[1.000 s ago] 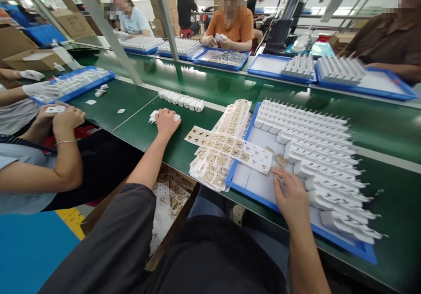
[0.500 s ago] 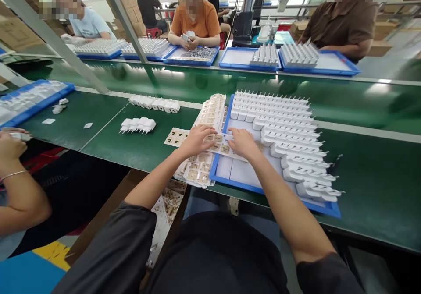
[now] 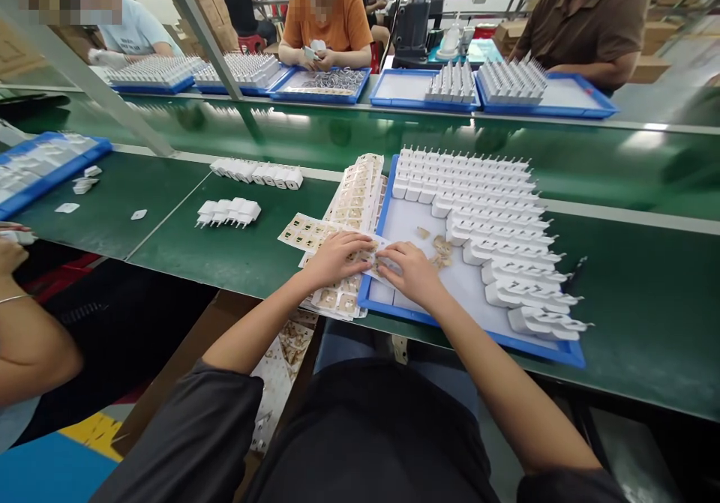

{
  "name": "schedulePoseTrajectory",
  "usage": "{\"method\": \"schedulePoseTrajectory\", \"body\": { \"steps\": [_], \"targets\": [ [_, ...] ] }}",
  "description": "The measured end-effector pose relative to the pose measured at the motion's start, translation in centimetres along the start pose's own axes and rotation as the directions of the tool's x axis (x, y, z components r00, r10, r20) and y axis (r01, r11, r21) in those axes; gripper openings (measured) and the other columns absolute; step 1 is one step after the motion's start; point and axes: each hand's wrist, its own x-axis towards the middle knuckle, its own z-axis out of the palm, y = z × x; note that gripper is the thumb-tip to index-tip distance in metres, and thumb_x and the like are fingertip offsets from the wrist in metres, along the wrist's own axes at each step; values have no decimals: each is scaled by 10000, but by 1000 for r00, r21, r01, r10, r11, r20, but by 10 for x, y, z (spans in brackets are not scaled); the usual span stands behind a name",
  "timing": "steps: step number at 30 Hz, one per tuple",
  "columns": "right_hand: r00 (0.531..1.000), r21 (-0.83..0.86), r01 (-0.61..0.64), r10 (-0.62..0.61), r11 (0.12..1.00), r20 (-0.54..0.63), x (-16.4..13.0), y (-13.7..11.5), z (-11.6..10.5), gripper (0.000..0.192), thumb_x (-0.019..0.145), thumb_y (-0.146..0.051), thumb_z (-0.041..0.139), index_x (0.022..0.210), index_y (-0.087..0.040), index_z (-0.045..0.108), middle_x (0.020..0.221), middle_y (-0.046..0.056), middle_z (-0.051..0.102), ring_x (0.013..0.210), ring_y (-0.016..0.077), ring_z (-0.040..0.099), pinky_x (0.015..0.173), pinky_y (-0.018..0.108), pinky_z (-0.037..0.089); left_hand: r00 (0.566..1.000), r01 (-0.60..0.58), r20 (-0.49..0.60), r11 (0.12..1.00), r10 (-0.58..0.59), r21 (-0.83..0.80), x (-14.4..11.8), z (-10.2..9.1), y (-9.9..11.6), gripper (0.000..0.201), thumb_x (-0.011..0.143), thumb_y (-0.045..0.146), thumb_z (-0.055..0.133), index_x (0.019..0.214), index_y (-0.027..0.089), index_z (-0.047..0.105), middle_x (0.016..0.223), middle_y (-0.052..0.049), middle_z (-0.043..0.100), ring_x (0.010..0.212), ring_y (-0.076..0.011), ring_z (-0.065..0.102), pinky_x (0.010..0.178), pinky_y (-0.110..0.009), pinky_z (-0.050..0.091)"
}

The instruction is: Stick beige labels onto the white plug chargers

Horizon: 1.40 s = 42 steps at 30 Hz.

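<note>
Head view: left hand (image 3: 336,257) and right hand (image 3: 412,272) close together at the near edge of a green worktop (image 3: 236,255), fingers of both curled narrow onto one sheet of labels (image 3: 315,231), pinching it where it overlaps the near left corner of a blue tray (image 3: 450,325). Beneath the sheet, a stack of label sheets (image 3: 355,188) just left of the tray. Inside the tray, rows of white plugs (image 3: 484,203) filling the far and right parts, with brown paper scraps (image 3: 442,248) on the bare floor near the right hand. Farther left on the worktop, a short row of plugs (image 3: 228,211) and a longer row (image 3: 256,172) behind it. Beyond a green belt (image 3: 394,143), seated people at further blue trays (image 3: 484,91).
</note>
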Motion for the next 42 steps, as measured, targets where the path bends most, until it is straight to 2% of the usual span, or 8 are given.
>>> {"method": "schedulePoseTrajectory", "body": {
  "steps": [5, 10, 14, 22, 27, 30, 39, 42],
  "targets": [
    [994, 39, -109, 110, 993, -26, 0, -5, 6, 138, 909, -221, 687, 1035, -181, 730, 1060, 95, 752, 1022, 272, 667, 895, 403, 482, 1000, 2, -15, 1000, -2, 1, -1, 2, 2, 374, 936, 410, 665, 1271, 244, 663, 1367, -86, 660, 1313, -278, 568, 1106, -470, 433],
    [975, 110, -222, 217, 969, 50, 2, -12, 2, 234, 878, -241, 728, 1095, -155, 731, 990, 92, 756, 951, 251, 691, 869, 377, 487, 999, 10, -45, 999, -8, 41, -9, 4, 7, 342, 930, 404, 677, 1232, 243, 676, 1343, -80, 675, 1285, -284, 585, 1095, -477, 432],
    [968, 146, -248, 239, 958, 78, 3, -17, 0, 177, 876, -228, 713, 1043, -181, 750, 910, 54, 769, 861, 208, 712, 813, 325, 505, 996, 8, -86, 999, -3, 53, -17, 7, 10, 326, 942, 423, 661, 1218, 249, 672, 1315, -75, 688, 1268, -275, 595, 1080, -466, 435],
    [961, 229, -275, 275, 934, 30, -12, -29, 11, 161, 868, -200, 700, 1020, -174, 743, 949, 78, 779, 900, 240, 718, 848, 367, 520, 992, -19, -126, 997, 29, 77, -30, 9, 16, 276, 958, 431, 640, 1150, 238, 690, 1314, -69, 700, 1280, -269, 592, 1084, -457, 431],
    [955, 351, -272, 296, 896, -14, -19, -32, 16, 302, 884, -157, 650, 1183, -166, 691, 1018, 77, 778, 920, 223, 726, 906, 384, 538, 989, 14, -149, 994, 2, 111, -36, 11, 18, 207, 1005, 355, 560, 1086, 234, 708, 1294, -58, 720, 1281, -268, 595, 1080, -467, 428],
    [971, 300, -214, 236, 930, -38, -20, -32, 17, 327, 909, -133, 592, 1218, -185, 683, 1028, 79, 769, 950, 235, 716, 915, 398, 532, 991, 25, -135, 994, -10, 111, -36, 10, 19, 206, 1006, 332, 550, 1088, 230, 709, 1302, -53, 717, 1275, -270, 595, 1079, -470, 430],
    [988, -20, -146, 145, 989, -48, -12, -30, 20, 165, 994, -211, 518, 1005, -234, 680, 928, 55, 743, 821, 206, 682, 709, 287, 465, 993, 53, -114, 995, -42, 90, -35, 9, 19, 207, 1004, 345, 547, 1086, 242, 706, 1308, -52, 712, 1296, -262, 582, 1105, -472, 418],
    [993, -17, -112, 111, 994, -27, -11, -29, 14, 143, 988, -191, 510, 973, -224, 648, 949, 63, 723, 825, 204, 670, 693, 285, 464, 993, 53, -114, 994, -42, 92, -34, 9, 21, 208, 1007, 340, 537, 1077, 235, 702, 1314, -55, 707, 1306, -264, 575, 1110, -470, 425]
  ]
}}
